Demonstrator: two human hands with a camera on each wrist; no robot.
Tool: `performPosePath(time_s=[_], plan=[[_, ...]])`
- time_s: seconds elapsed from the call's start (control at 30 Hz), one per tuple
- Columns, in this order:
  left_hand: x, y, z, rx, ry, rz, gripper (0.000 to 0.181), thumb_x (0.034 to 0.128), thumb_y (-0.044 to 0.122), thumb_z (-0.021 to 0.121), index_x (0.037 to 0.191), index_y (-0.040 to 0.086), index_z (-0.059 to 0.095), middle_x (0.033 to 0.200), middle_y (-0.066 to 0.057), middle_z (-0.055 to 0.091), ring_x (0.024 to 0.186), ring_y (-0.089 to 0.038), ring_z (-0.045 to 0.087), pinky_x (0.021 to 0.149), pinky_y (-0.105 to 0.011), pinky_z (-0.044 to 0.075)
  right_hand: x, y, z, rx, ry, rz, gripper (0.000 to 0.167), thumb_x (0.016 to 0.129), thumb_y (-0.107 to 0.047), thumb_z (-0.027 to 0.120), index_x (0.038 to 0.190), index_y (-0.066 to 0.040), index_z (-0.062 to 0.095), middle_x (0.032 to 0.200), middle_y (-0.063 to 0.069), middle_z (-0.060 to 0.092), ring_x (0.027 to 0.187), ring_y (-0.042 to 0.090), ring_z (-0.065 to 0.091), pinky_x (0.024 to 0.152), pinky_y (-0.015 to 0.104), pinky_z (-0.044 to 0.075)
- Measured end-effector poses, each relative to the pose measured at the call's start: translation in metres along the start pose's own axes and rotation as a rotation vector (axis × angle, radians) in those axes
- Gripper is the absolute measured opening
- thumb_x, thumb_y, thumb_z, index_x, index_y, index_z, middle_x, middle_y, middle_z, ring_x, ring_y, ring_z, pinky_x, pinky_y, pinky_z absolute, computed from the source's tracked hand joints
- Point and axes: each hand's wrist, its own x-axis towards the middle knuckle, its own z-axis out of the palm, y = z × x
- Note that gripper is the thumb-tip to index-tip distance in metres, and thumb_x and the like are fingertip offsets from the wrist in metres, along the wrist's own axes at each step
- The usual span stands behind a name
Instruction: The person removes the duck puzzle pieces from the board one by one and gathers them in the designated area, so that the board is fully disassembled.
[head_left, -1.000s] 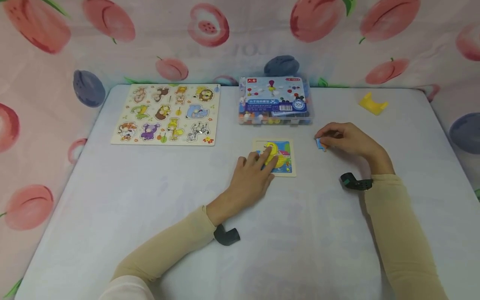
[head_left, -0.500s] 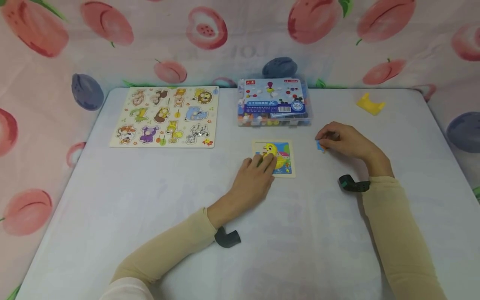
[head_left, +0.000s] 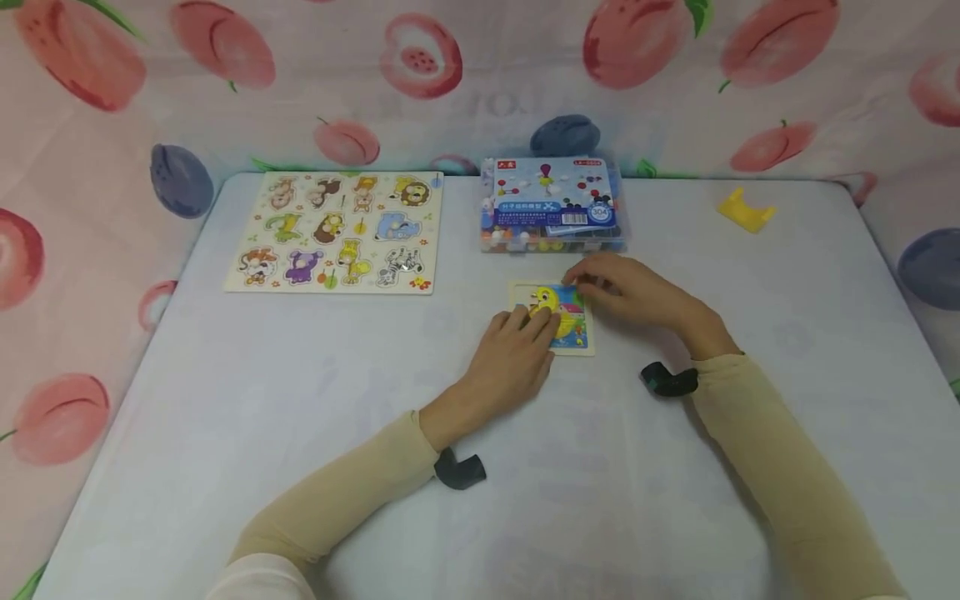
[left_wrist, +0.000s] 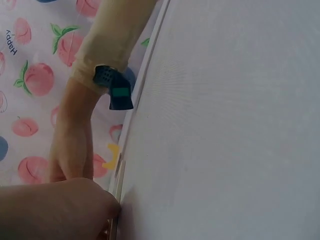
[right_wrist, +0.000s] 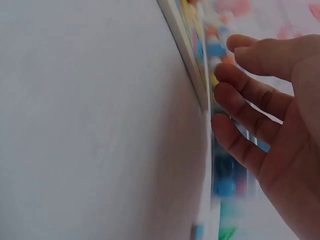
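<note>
A small square duck jigsaw puzzle [head_left: 577, 335] lies on the table in the head view, with a yellow duck on a blue ground and a pale frame. My left hand [head_left: 510, 358] rests its fingertips on the puzzle's lower left part. Over the upper right corner is my right hand [head_left: 637, 296], its fingers loosely bent. In the right wrist view, thumb and fingers of the right hand [right_wrist: 270, 100] stand apart, and I see nothing held between them. A small blue piece [right_wrist: 199, 231] lies on the table there at the bottom edge.
Behind the puzzle stands a clear plastic box [head_left: 551, 204] of coloured balls with a printed card on top. A wooden animal puzzle board [head_left: 337, 233] lies at the back left. A yellow plastic bracket [head_left: 746, 212] sits at the back right. A patterned cloth hangs behind the table.
My right hand has moved left from the small blue piece to the puzzle's upper right corner. The left fingers have drawn back slightly and stay on the puzzle.
</note>
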Motion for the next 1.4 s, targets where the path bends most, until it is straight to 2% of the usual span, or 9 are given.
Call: performPosePath(time_s=[0.1, 0.23, 0.4, 0.67, 0.87, 1.03, 1.27, 1.4], plan=[[0.001, -0.001, 0.0, -0.001, 0.007, -0.001, 0.049, 0.0961, 0.035, 0.046, 0.14, 0.014, 0.044, 0.131, 0.0, 0.051, 0.109, -0.021, 0.044, 0.094, -0.037, 0.04, 0.015, -0.014, 0.004, -0.072, -0.097, -0.051, 0.026, 0.096, -0.01, 0.05, 0.12, -0.013, 0.061, 0.103, 0.003, 0.062, 0.089, 0.016, 0.053, 0.082, 0.037, 0.045], [0.001, -0.001, 0.001, 0.004, 0.008, -0.004, 0.049, 0.0958, 0.035, 0.046, 0.141, 0.015, 0.043, 0.129, 0.001, 0.05, 0.108, -0.02, 0.043, 0.093, -0.038, 0.041, 0.031, -0.028, 0.008, -0.183, -0.207, -0.086, 0.032, 0.096, -0.009, 0.047, 0.124, -0.018, 0.06, 0.091, 0.002, 0.053, 0.076, 0.014, 0.047, 0.071, 0.031, 0.042], [0.001, -0.001, 0.002, -0.001, 0.006, 0.003, 0.05, 0.0961, 0.036, 0.045, 0.141, 0.015, 0.043, 0.129, 0.001, 0.05, 0.109, -0.02, 0.043, 0.094, -0.039, 0.041, 0.039, -0.033, 0.007, -0.228, -0.268, -0.071, 0.033, 0.096, -0.008, 0.047, 0.122, -0.023, 0.062, 0.096, 0.0, 0.051, 0.079, 0.015, 0.048, 0.073, 0.029, 0.043], [0.003, 0.001, 0.0, -0.011, -0.012, -0.012, 0.05, 0.0958, 0.037, 0.045, 0.141, 0.015, 0.044, 0.128, 0.001, 0.051, 0.109, -0.02, 0.042, 0.094, -0.04, 0.04, 0.045, -0.026, 0.004, -0.215, -0.288, -0.075, 0.03, 0.096, -0.006, 0.045, 0.114, -0.023, 0.063, 0.101, 0.001, 0.053, 0.088, 0.019, 0.049, 0.084, 0.036, 0.046], [0.007, 0.006, -0.002, -0.021, -0.067, -0.059, 0.053, 0.0978, 0.046, 0.039, 0.142, 0.016, 0.041, 0.134, 0.003, 0.047, 0.117, -0.021, 0.039, 0.096, -0.043, 0.036, 0.049, -0.026, 0.002, -0.199, -0.318, -0.088, 0.036, 0.094, -0.001, 0.041, 0.114, -0.023, 0.061, 0.103, 0.002, 0.054, 0.09, 0.021, 0.049, 0.088, 0.038, 0.045], [0.01, 0.01, 0.0, -0.02, -0.08, -0.09, 0.059, 0.0972, 0.053, 0.035, 0.144, 0.017, 0.039, 0.137, 0.005, 0.044, 0.119, -0.02, 0.037, 0.096, -0.045, 0.035, 0.05, -0.023, 0.003, -0.16, -0.322, -0.075, 0.038, 0.093, 0.001, 0.038, 0.112, -0.023, 0.06, 0.101, 0.001, 0.054, 0.09, 0.02, 0.049, 0.09, 0.038, 0.045], [0.015, 0.014, 0.004, 0.01, -0.051, -0.127, 0.061, 0.0957, 0.058, 0.034, 0.141, 0.017, 0.042, 0.134, 0.005, 0.046, 0.116, -0.021, 0.039, 0.093, -0.049, 0.035, 0.049, -0.018, 0.004, -0.111, -0.268, -0.095, 0.033, 0.095, -0.002, 0.039, 0.11, -0.023, 0.06, 0.106, 0.002, 0.052, 0.098, 0.021, 0.048, 0.097, 0.043, 0.042], [0.019, 0.017, 0.007, 0.007, -0.022, -0.145, 0.064, 0.0946, 0.06, 0.033, 0.139, 0.016, 0.044, 0.13, 0.002, 0.047, 0.117, -0.022, 0.039, 0.09, -0.051, 0.035, 0.046, -0.017, 0.004, -0.078, -0.225, -0.12, 0.03, 0.096, -0.003, 0.041, 0.11, -0.021, 0.061, 0.109, 0.004, 0.049, 0.097, 0.021, 0.047, 0.092, 0.041, 0.043]])
